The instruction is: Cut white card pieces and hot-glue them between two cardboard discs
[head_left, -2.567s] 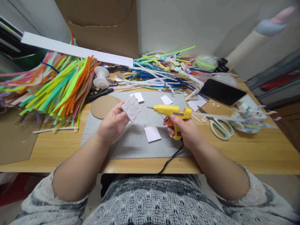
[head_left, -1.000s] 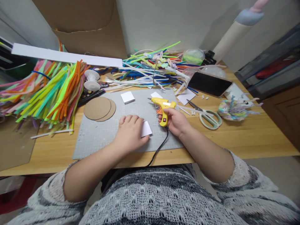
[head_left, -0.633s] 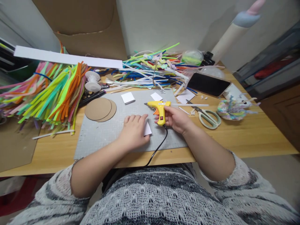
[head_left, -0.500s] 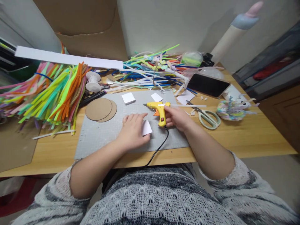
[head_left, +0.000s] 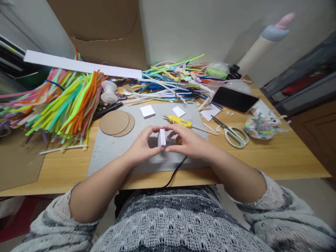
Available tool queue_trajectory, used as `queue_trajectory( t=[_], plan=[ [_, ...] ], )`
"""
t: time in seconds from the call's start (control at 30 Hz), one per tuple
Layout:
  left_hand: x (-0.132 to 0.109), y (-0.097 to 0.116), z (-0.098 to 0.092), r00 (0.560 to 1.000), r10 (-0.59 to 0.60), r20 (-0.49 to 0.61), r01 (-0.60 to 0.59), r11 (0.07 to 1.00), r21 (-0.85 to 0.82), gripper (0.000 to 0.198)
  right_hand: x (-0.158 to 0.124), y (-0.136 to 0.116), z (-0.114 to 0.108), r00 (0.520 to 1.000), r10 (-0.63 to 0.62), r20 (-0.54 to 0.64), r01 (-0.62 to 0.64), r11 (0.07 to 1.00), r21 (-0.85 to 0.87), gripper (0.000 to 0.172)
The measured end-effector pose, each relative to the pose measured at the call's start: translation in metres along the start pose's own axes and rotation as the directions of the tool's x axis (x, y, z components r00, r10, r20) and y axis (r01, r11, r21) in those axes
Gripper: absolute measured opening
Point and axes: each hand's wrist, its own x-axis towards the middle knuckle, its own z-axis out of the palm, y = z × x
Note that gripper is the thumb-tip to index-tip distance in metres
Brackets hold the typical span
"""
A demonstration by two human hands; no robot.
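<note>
A small white stack of flat squares is held on edge just above the middle of the grey mat. It is pinched from both sides. The left hand is closed on its left face with thumb and fingertips, and the right hand is closed on its right face in the same narrow pinch. Several layers are seen along the upper edge of the stack, so the pieces are judged to be already laid together and to be under pressure from both hands. Whether any bond between them has set cannot be told.

The gun lies on its side on the far part of the mat, just beyond the right hand, and is held by neither hand. Its cord is led off the near edge of the mat. A loose square and a second square are left flat at the far edge of the mat, apart from the stack. They are judged not yet added to it. Two overlapping discs of brown card rest on the mat's far left corner, untouched.

Off the mat to the right, scissors are laid on the wood, with a phone beyond them. To the left of the mat, pipe cleaners are heaped in a bright fan.
</note>
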Motion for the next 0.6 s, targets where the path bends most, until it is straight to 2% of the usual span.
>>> queue_trajectory(
  t=[0.07,0.17,0.27,0.37,0.5,0.6],
  plan=[
    [-0.001,-0.006,-0.003,0.999,-0.036,-0.003,0.035,0.995,-0.090,0.055,0.005,-0.001,0.006,0.999,0.004,0.045,-0.002,0.999,-0.047,0.079],
    [-0.002,-0.011,-0.004,0.996,-0.089,0.006,0.089,0.983,-0.163,0.057,0.011,0.003,0.015,0.999,0.021,0.048,-0.018,0.998,-0.068,0.077],
    [-0.002,-0.013,-0.003,0.995,-0.101,0.003,0.101,0.990,-0.103,0.056,0.014,0.010,0.025,0.999,0.045,0.021,-0.043,0.997,-0.065,0.070],
    [-0.001,-0.012,-0.004,0.995,-0.095,0.008,0.096,0.995,-0.013,0.057,0.014,0.014,0.031,0.996,0.082,0.022,-0.081,0.996,-0.047,0.072],
    [-0.002,-0.011,-0.008,0.995,-0.099,0.022,0.095,0.986,0.133,0.067,0.013,0.015,0.030,0.991,0.135,0.011,-0.135,0.991,-0.020,0.073],
    [-0.003,-0.012,-0.011,0.989,-0.146,0.024,0.141,0.979,0.146,0.070,0.013,0.014,0.027,0.990,0.143,-0.011,-0.144,0.988,-0.063,0.070]
  ],
)
